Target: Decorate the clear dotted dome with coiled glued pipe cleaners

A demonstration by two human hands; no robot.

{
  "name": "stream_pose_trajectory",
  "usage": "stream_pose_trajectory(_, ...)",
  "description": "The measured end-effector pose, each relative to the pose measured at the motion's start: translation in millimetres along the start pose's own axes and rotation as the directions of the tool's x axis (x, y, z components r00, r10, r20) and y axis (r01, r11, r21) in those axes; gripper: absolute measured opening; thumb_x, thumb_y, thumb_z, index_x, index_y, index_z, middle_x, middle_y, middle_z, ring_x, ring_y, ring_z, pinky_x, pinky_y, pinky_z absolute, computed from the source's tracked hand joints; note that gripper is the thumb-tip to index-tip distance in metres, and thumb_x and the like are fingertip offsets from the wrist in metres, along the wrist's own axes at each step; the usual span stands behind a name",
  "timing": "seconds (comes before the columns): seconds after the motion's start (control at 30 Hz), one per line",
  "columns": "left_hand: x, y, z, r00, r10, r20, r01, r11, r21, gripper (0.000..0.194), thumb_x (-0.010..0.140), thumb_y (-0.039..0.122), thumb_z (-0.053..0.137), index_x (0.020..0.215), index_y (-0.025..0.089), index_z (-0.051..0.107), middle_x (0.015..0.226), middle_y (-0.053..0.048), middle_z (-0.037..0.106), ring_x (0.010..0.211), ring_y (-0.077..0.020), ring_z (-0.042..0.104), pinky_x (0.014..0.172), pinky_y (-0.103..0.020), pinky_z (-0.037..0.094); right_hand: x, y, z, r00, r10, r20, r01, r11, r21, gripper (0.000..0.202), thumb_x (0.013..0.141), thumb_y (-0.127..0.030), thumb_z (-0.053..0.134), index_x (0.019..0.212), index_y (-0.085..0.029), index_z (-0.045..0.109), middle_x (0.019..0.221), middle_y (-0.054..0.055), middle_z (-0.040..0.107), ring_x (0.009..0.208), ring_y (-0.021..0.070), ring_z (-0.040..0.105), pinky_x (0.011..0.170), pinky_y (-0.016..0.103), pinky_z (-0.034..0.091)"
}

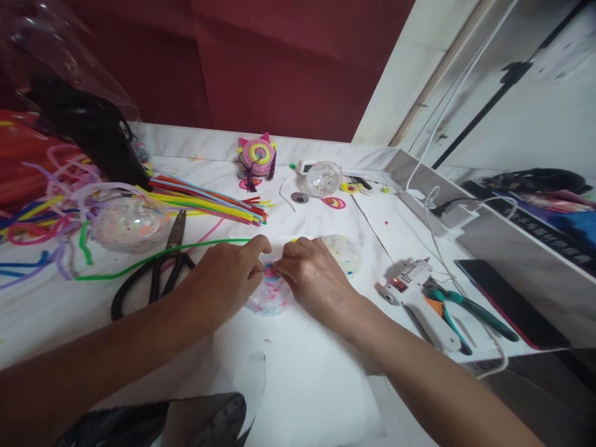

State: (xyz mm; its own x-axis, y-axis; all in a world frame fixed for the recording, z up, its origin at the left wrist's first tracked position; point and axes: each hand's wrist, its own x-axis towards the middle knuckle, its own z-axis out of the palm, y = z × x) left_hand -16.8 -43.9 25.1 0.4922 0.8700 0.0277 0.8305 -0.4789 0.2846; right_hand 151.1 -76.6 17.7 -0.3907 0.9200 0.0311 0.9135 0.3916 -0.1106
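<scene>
While the left hand and right hand frame the small pink-and-blue round piece atop the clear, pink-flecked plastic round, whether their fingers grip it, I cannot tell; even pressure from both sides should keep it centred.

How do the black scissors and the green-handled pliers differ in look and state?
The scissors have black, looped handles; the pliers have green handles that end apart. The left forearm hides part of the scissors, while neither arm covers the pliers. Both lie on the white tabletop.
</scene>
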Motion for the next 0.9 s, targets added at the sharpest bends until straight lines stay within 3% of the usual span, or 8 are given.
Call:
stream_pose_trajectory(0.13,4,-1,-10.8,0.996,-0.028,0.08,0.043,0.979,-0.202,0.03,0.071,0.016,0.055,0.099,0.023,0.063,0.072,0.003,0.077,0.072,-0.0212,0.074,0.065,-0.029,0.049,0,0,-3,1.0,-0.007,0.014,0.008,1.0,-0.008,0.022,0.099,-0.017,0.059,0.09,-0.018,0.078,0.088,0.007,0.068,0.088,0.0218,0.054,0.074,0.035,0.029)
stream_pose_trajectory(0.3,6,-9,-11.8,0.991,-0.047,0.124,0.094,0.909,-0.406,0.025,0.064,0.027,0.055,0.089,0.026,0.06,0.08,0.003,0.079,0.079,-0.0218,0.076,0.069,-0.029,0.054,0,1,-2,1.0,-0.011,0.003,0.011,1.0,0.01,0.018,0.098,-0.017,0.062,0.089,-0.019,0.078,0.086,0.006,0.068,0.086,0.0206,0.053,0.074,0.034,0.029)
stream_pose_trajectory(0.53,1,-12,-9.4,0.997,-0.05,0.063,0.07,0.927,-0.37,0.022,0.063,0.029,0.056,0.083,0.025,0.064,0.079,0.0,0.078,0.079,-0.0238,0.075,0.072,-0.033,0.058,0,3,0,0.999,-0.018,-0.05,0.02,0.999,0.029,0.018,0.091,-0.011,0.067,0.076,-0.019,0.074,0.08,0.004,0.065,0.08,0.0189,0.049,0.071,0.034,0.027)
stream_pose_trajectory(0.67,-1,-16,-3.4,0.999,0.033,-0.028,-0.042,0.913,-0.406,0.018,0.068,0.026,0.056,0.083,0.024,0.067,0.08,0.001,0.078,0.074,-0.0195,0.074,0.072,-0.031,0.059,0,4,2,0.997,-0.025,-0.072,0.028,0.999,0.037,0.021,0.092,-0.01,0.066,0.073,-0.019,0.072,0.079,0.004,0.064,0.08,0.019,0.048,0.07,0.034,0.026)
stream_pose_trajectory(0.9,-1,-25,2.4,0.982,0.171,-0.077,-0.187,0.92,-0.344,0.016,0.073,0.022,0.056,0.084,0.023,0.068,0.074,0.004,0.075,0.065,-0.0141,0.069,0.063,-0.023,0.052,-1,4,2,0.996,-0.026,-0.089,0.031,0.998,0.048,0.022,0.093,-0.011,0.064,0.074,-0.019,0.072,0.078,0.004,0.063,0.079,0.0187,0.048,0.07,0.034,0.026)
